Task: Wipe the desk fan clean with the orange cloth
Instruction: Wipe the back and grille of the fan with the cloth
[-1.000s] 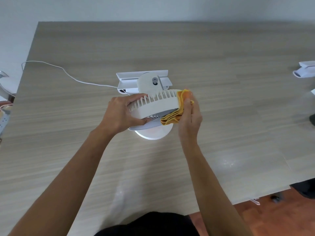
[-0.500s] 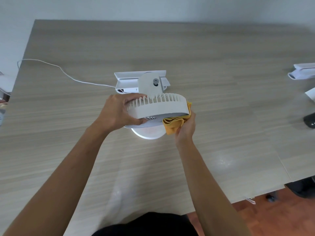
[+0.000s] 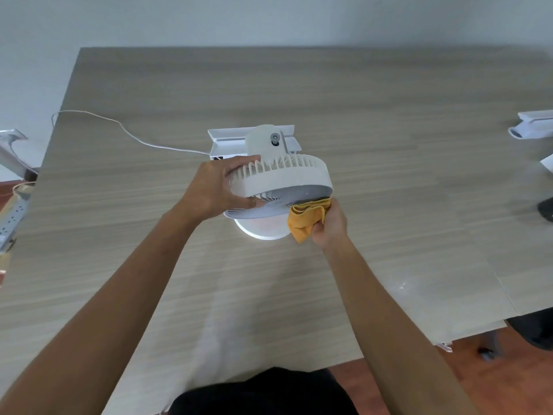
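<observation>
A white desk fan (image 3: 284, 178) stands on its round base (image 3: 260, 230) near the middle of the wooden table (image 3: 389, 115), its head tilted so the front grille faces down towards me. My left hand (image 3: 217, 188) grips the left rim of the fan head, thumb under the grille. My right hand (image 3: 330, 226) clutches the bunched orange cloth (image 3: 306, 218) and presses it against the lower right edge of the grille.
A white cable (image 3: 125, 131) runs from the fan to the table's left edge. A white bracket (image 3: 227, 142) lies behind the fan. White items (image 3: 531, 127) and a dark object (image 3: 546, 208) sit at the right edge. A power strip (image 3: 12, 218) lies off the table on the left.
My right hand has slid the orange cloth from the right side of the fan's rim down to the lower front grille. My left hand keeps the same grip.
</observation>
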### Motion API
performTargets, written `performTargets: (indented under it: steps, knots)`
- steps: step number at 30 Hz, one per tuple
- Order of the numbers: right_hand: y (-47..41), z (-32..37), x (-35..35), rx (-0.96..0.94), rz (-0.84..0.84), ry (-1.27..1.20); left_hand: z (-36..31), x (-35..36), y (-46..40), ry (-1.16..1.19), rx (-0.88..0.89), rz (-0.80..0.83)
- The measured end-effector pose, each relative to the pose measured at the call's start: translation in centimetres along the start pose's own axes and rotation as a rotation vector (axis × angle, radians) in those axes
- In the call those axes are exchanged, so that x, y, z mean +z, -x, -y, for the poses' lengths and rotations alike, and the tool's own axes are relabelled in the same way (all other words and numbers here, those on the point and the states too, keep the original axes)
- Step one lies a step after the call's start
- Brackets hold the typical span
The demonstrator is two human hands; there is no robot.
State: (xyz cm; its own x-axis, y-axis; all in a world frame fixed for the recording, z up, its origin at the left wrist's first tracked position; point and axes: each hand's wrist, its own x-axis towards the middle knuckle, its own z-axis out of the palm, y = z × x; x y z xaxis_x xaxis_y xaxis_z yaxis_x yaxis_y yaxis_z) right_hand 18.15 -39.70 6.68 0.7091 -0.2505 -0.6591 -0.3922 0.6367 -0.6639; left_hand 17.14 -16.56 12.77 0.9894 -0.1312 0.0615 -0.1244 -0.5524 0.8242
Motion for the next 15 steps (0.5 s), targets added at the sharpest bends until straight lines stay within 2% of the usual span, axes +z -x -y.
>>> performTargets:
  steps: [4,9,15]
  knots:
    - [0.7,0.1,-0.9,-0.015,-0.018,0.022,0.3,1.0,1.4,0.051,-0.031,-0.066]
    - [0.2,-1.4,-3.5,0.020,-0.052,0.020,1.7,2.8,3.8,0.049,-0.133,-0.226]
    - [-0.5,-3.7,-7.4,0.127,-0.041,0.007,5.1,7.0,7.9,0.128,-0.446,-0.315]
